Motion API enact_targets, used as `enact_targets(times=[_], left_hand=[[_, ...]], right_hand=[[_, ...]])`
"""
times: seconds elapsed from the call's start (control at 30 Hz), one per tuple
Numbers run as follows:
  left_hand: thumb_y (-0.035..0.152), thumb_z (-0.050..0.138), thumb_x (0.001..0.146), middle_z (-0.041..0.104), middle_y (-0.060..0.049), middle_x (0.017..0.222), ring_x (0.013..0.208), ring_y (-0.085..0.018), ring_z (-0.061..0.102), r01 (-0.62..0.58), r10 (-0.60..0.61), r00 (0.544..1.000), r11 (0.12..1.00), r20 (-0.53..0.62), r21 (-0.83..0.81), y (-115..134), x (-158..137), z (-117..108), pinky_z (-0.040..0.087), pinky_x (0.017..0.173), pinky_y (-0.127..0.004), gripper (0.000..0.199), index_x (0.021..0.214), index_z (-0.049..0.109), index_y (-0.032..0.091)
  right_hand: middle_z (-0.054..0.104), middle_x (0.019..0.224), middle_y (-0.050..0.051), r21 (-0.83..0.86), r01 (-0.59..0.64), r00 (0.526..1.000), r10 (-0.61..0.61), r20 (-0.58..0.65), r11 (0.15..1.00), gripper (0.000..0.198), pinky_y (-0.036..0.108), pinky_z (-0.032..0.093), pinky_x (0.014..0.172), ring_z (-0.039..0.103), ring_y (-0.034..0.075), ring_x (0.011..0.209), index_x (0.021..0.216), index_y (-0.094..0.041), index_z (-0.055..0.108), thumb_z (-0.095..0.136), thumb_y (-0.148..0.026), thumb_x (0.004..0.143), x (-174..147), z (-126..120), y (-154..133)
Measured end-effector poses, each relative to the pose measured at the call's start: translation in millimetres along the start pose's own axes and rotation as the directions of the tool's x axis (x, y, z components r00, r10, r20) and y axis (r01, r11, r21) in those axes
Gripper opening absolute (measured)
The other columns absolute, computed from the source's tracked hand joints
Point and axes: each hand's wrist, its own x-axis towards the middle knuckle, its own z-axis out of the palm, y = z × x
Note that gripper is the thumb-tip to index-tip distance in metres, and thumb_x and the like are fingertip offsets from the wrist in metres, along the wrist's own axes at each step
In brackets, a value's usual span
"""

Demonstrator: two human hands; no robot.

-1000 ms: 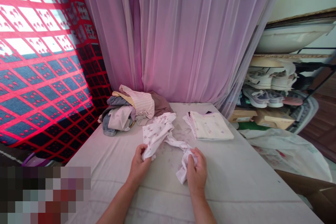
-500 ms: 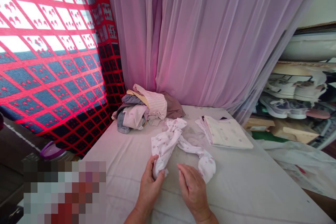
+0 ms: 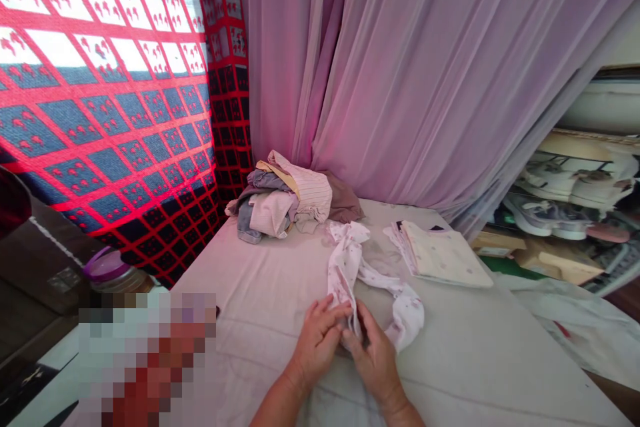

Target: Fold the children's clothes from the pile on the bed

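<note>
A pair of small white pants [image 3: 344, 267] with a tiny pink print lies crumpled on the bed, one leg toward me and the other curving off to the right. My left hand [image 3: 320, 340] is at the near leg's end, fingers over the cloth edge and thumb close beneath. From the right, my right hand [image 3: 375, 353] grips the same end between thumb and fingers. The fingertips of both hands nearly meet there, and part of the hem is hidden behind them. The second leg [image 3: 409, 310] rests on the sheet beyond my right hand.
A heap of mixed clothes [image 3: 290, 197] lies at the back left. Folded clothes [image 3: 447, 253] are stacked at the right. A purple curtain [image 3: 400, 80] hangs behind the bed [image 3: 480, 347]. Shoes [image 3: 550, 217] fill a rack at right; a purple-lidded jar [image 3: 107, 267] stands left.
My right hand has gone from open beside the pants to gripping the near leg's end. My left hand has shifted over that end. The view has turned slightly left.
</note>
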Motion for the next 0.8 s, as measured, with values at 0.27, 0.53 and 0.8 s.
enact_targets(times=[0.27,0.53,0.8], left_hand=[[0.039,0.068,0.072,0.069,-0.009,0.116,0.118,-0.028,0.056,0.105,-0.202,0.962,0.894,-0.182,-0.436,-0.9,7.7,-7.8,0.037,0.106,-0.044,0.035,0.101,0.071,0.020],[0.032,0.053,0.087,0.059,-0.010,0.131,0.115,-0.020,0.060,0.057,-0.459,0.873,0.432,-0.165,-0.900,14.2,19.5,-51.1,0.047,0.099,-0.038,0.028,0.112,0.062,0.022],[0.037,0.041,0.093,0.062,-0.010,0.126,0.117,-0.021,0.059,-0.170,-0.418,0.856,0.329,-0.305,-0.929,14.3,19.9,-95.3,0.050,0.097,-0.038,0.031,0.106,0.064,0.020]], right_hand=[[0.074,0.090,0.007,0.559,-0.439,0.808,0.582,-0.097,0.703,0.045,0.036,0.057,0.069,0.069,0.026,0.086,0.101,-0.017,0.067,0.059,-0.054,0.077,29.6,-11.1,-15.9],[0.070,0.075,0.001,0.617,-0.220,0.839,0.469,-0.276,0.756,0.037,0.034,0.055,0.068,0.066,0.020,0.071,0.098,-0.015,0.064,0.070,-0.035,0.068,144.4,-96.6,-86.3],[0.062,0.068,-0.007,0.723,-0.069,0.980,0.181,-0.079,0.687,0.019,0.027,0.054,0.067,0.066,0.012,0.071,0.089,-0.011,0.061,0.059,-0.010,0.070,268.2,-60.2,-208.4]])
